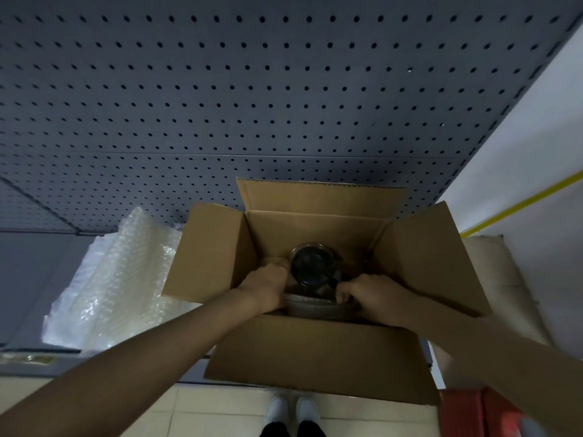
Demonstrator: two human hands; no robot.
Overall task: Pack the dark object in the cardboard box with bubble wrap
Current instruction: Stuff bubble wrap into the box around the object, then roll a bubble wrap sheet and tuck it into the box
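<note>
An open cardboard box [315, 351] stands on a grey shelf with all its flaps spread out. Inside it sits the dark object [312, 263], a round black item seen from above. Both of my hands reach into the box. My left hand [268, 287] rests against the object's left side, fingers curled down. My right hand [367, 294] grips near its lower right, where a clear rounded piece [315, 305] lies by the near wall. A pile of bubble wrap [120, 279] lies on the shelf left of the box.
A grey pegboard wall [252, 89] rises behind the shelf. A cream cushion-like item [501, 279] lies right of the box, and a red object [485, 411] sits at the lower right. Tiled floor and my white shoes [291, 411] show below the shelf edge.
</note>
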